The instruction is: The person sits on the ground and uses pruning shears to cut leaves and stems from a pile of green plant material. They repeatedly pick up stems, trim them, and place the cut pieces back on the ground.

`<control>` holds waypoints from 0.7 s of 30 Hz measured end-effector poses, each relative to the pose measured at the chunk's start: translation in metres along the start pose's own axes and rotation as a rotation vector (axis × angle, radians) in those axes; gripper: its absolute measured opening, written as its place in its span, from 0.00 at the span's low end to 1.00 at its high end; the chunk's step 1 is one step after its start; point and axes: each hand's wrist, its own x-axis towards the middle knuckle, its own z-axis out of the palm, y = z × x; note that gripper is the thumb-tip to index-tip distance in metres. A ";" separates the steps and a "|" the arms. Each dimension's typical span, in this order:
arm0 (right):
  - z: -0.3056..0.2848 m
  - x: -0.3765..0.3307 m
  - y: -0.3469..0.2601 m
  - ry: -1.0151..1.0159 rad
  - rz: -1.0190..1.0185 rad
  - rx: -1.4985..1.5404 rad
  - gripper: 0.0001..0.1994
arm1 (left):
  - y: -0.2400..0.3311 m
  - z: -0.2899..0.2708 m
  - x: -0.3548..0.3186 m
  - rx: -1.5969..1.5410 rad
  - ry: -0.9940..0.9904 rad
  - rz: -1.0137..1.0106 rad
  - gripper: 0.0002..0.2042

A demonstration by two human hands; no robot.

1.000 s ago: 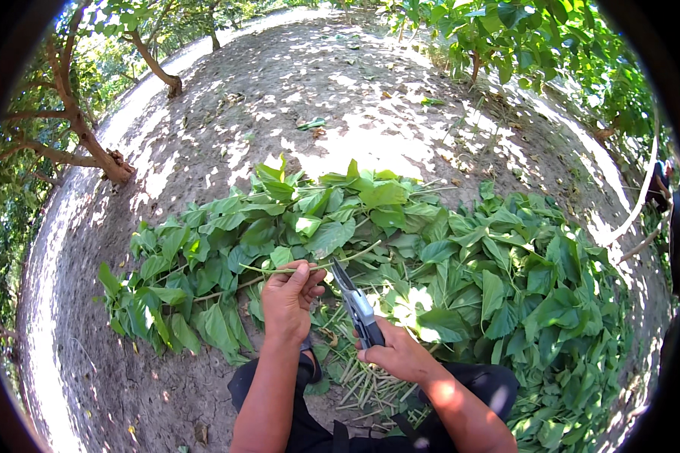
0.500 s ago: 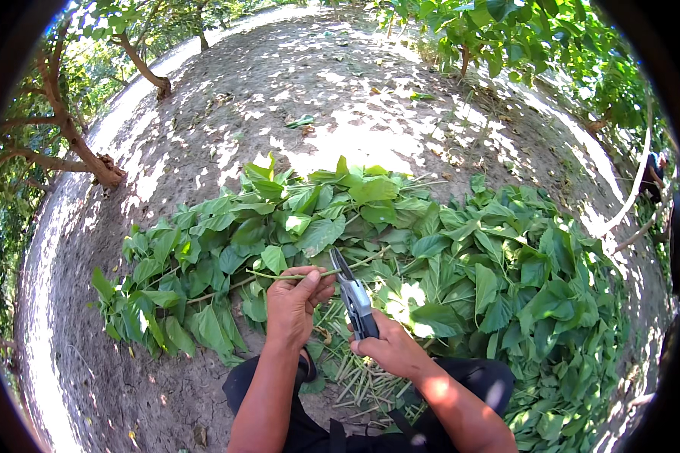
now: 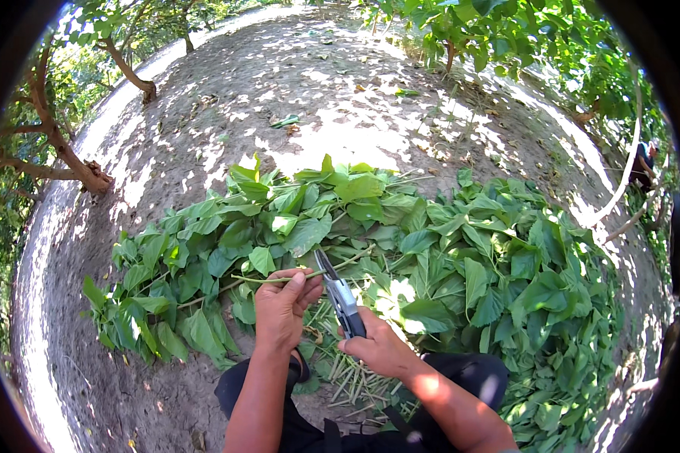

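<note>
Stem (image 3: 351, 259), one, sits pinched in left grip (image 3: 279, 308), one pruner (image 3: 343, 300) clasped in right grip (image 3: 384, 349)

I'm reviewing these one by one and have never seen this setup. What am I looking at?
There is no machine here, only a person's two bare hands. Every picture comes from one wide fisheye camera worn on the head, looking down, so edges bend. The left hand holds a thin green stem; the right hand holds pruning shears, their blades at the stem. Leafy cuttings lie heaped on dry soil, with short cut stem pieces near the knees. Trees stand beyond.
</note>
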 end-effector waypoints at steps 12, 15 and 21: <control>-0.004 -0.006 -0.003 0.022 0.024 -0.139 0.23 | 0.002 -0.002 0.000 0.024 -0.010 -0.020 0.07; -0.003 -0.007 -0.006 0.015 0.023 -0.179 0.23 | 0.003 -0.004 0.001 0.019 -0.010 -0.018 0.07; -0.020 -0.006 0.002 0.069 0.027 -0.080 0.24 | 0.003 -0.010 0.002 0.231 -0.070 -0.049 0.06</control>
